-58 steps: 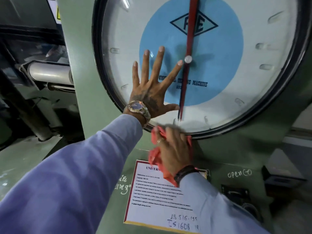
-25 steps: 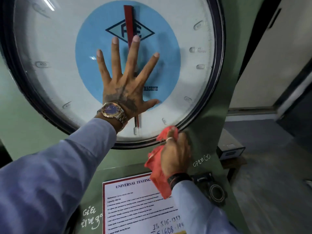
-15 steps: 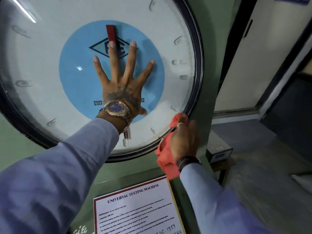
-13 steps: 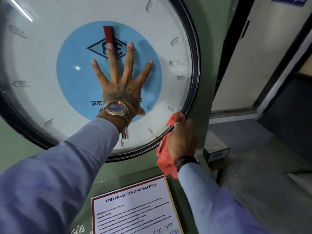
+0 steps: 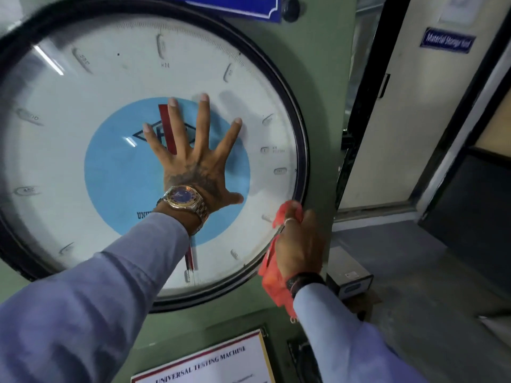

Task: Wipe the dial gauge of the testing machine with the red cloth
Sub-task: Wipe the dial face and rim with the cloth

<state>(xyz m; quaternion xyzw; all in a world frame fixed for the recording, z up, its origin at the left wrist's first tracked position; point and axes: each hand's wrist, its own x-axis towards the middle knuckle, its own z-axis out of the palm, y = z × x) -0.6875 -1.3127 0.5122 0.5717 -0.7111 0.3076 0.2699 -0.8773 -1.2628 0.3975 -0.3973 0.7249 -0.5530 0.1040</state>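
The big round dial gauge (image 5: pixel 83 87) has a white face, a blue centre disc, a red needle and a black rim, set in the green machine front. My left hand (image 5: pixel 193 158) lies flat on the glass over the blue disc, fingers spread wide, a watch on the wrist. My right hand (image 5: pixel 300 244) presses the red cloth (image 5: pixel 275 283) against the gauge's black rim at the lower right. The cloth bunches above my fingers and hangs down past my wrist.
A white notice headed "Universal Testing Machine" (image 5: pixel 204 366) is fixed below the gauge. A blue sign (image 5: pixel 235 5) sits above it. To the right are a cream door (image 5: pixel 409 111) with a blue label, a small grey box (image 5: pixel 348 275) and the concrete floor (image 5: pixel 431 286).
My right hand has slid the red cloth along the rim from the bottom of the gauge up toward its right side. My left hand has stayed flat on the glass.
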